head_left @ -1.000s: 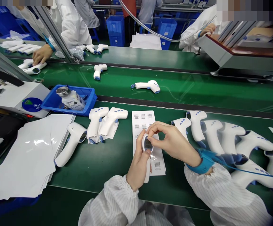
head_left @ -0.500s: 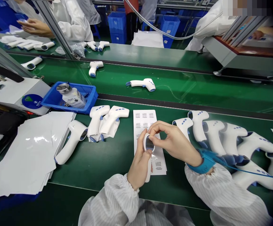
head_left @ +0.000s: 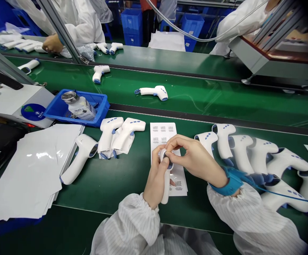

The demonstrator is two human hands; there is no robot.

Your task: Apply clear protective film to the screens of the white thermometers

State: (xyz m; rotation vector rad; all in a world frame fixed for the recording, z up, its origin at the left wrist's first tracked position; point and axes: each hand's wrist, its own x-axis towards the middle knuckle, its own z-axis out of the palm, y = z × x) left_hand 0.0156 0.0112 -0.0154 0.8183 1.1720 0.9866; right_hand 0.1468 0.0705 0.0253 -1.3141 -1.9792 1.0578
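Observation:
My left hand [head_left: 156, 179] is wrapped round the handle of a white infrared thermometer [head_left: 166, 186], held upright over a sheet of small labels [head_left: 162, 132]. My right hand [head_left: 193, 157] is pinched with thumb and fingers on the thermometer's head, covering its display. A blue wrist strap [head_left: 229, 180] with a cord sits on my right wrist. Several white thermometers [head_left: 252, 152] lie in a row to the right. Three more [head_left: 114, 136] lie to the left of the label sheet.
A stack of white glossy sheets [head_left: 29, 170] lies at the left. A blue tray [head_left: 55, 111] holds a bottle [head_left: 78, 106]. Two thermometers [head_left: 154, 92] lie on the belt beyond. Other people in white coats [head_left: 74, 21] work across the belt.
My left thumb has moved up over the thermometer's head, and both hands now cover the display. The thermometers on the belt have drifted left. A person's hand across the belt has shifted.

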